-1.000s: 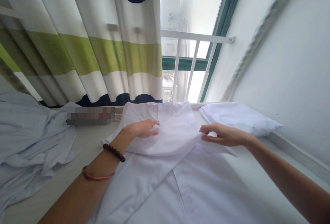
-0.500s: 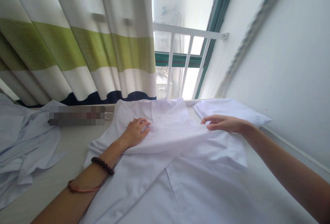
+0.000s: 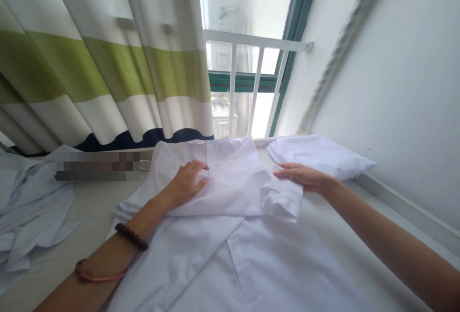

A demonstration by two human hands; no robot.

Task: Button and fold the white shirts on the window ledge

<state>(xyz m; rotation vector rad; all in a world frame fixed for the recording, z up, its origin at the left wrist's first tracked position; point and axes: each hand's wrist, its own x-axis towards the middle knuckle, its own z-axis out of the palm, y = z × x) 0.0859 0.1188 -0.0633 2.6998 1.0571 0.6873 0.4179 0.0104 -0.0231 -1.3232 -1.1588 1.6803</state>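
Observation:
A white button shirt lies spread in front of me, its top part toward the window. A sleeve is folded across its right side, the end crumpled. On the upper left of the shirt rests my left hand, open, thumb apart from the loosely bent fingers. A dark bead bracelet and a reddish band circle that wrist. My right hand lies over the outer edge of the folded sleeve with fingers stretched out, touching the cloth. The underside of this hand is hidden.
A folded white garment lies at the back right by the wall. Crumpled white clothes are at the left, beside a blurred-out item. Behind hang a striped curtain and a white railing.
The sleeve has come inward and lies folded on the shirt's right side. My right hand has gone from pinching the cloth to stretched fingers. The view has shifted slightly.

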